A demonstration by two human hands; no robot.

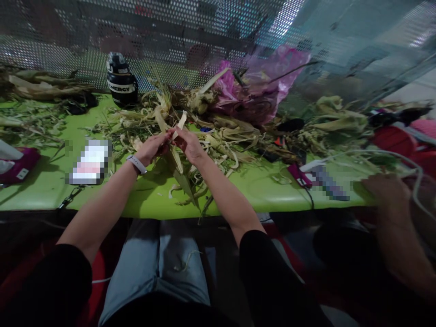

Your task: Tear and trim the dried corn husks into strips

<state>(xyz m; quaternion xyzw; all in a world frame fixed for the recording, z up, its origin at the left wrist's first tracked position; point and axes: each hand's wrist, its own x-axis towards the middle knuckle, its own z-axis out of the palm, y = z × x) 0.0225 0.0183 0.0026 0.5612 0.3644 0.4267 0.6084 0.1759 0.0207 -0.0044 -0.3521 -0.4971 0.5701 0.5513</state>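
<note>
Both my hands meet over the green tabletop (150, 195), fingers closed on a pale dry corn husk (176, 159). My left hand (154, 147), with a light watch band on its wrist, pinches the husk from the left. From the right, my right hand (190, 144) grips the same husk, the fingertips of both hands almost touching. Strips of the husk stick up above the fingers and hang below them. Exactly what lies between the fingertips is hidden. Around and behind the hands spreads a heap of loose husks and shreds (225, 134).
A dark bottle (121, 84) marked "ENERGY" stands at the back left. Behind the heap lies a pink plastic bag (269, 93). A blurred phone (90, 162) and a purple tissue pack (20, 165) lie left. Another person's arm (391, 195) rests at the right edge.
</note>
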